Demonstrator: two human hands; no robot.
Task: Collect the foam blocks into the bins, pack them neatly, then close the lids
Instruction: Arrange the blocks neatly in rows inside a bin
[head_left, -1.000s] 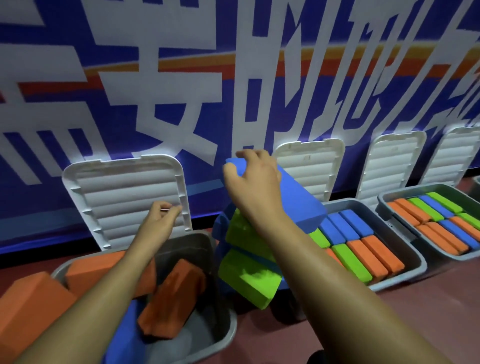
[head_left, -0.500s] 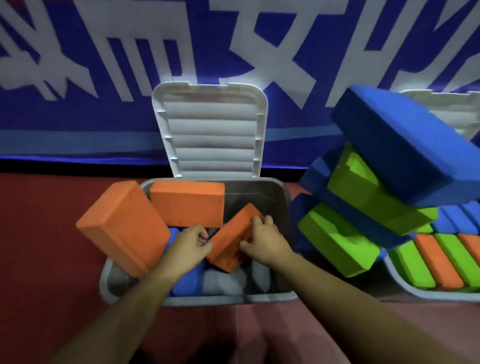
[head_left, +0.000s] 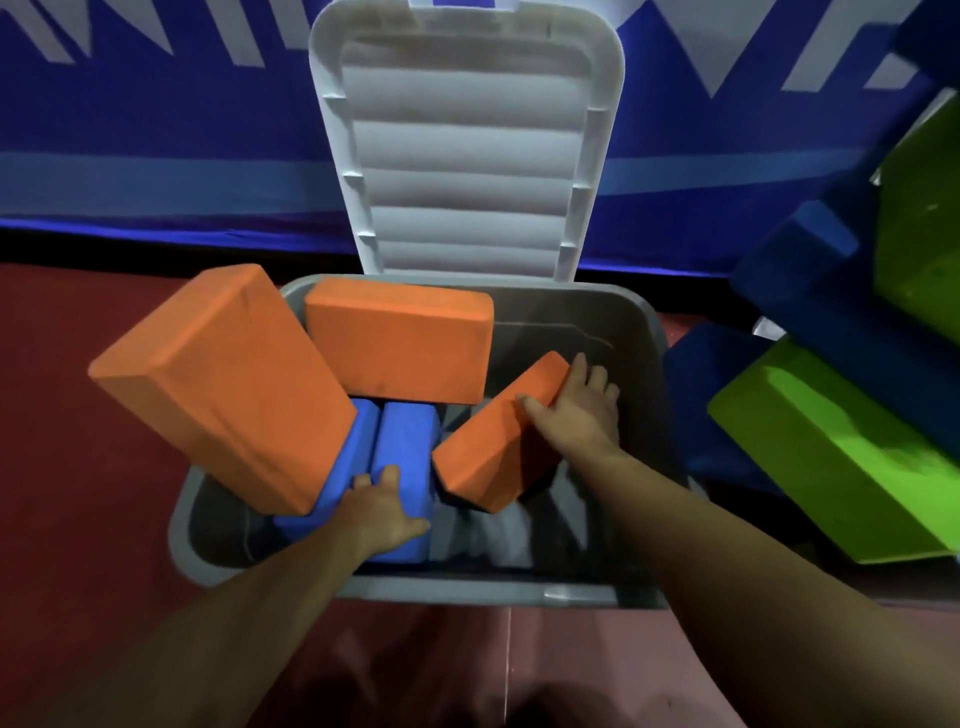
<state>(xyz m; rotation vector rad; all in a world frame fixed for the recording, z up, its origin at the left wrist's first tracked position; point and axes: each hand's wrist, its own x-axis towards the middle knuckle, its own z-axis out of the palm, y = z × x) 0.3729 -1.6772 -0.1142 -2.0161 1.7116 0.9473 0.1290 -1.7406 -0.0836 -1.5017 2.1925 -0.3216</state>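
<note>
A red floor (head_left: 78, 467) runs up to a blue banner (head_left: 156, 156) with white lettering, and the grey bin (head_left: 467, 592) sits against it with its ribbed white lid (head_left: 462, 145) standing open. The right hand (head_left: 579, 415) has its grip round the upper end of a tilted orange block (head_left: 488, 452) in the middle of the bin, thumb on the face and fingers over the far edge. The left hand (head_left: 384, 512) lies flat on the blue blocks (head_left: 405, 441), which stand on edge at the front left; its grip holds nothing. A large orange block (head_left: 223, 384) leans out over the left rim, and another orange block (head_left: 400, 343) rests against the back wall. A pile of green and blue blocks (head_left: 841, 457) waits on the floor to the right. The step looks like straightening the tilted block. It would go best stood on edge tight against the blue pair, while the left hand steadies them, so the right half stays free for more rows
</note>
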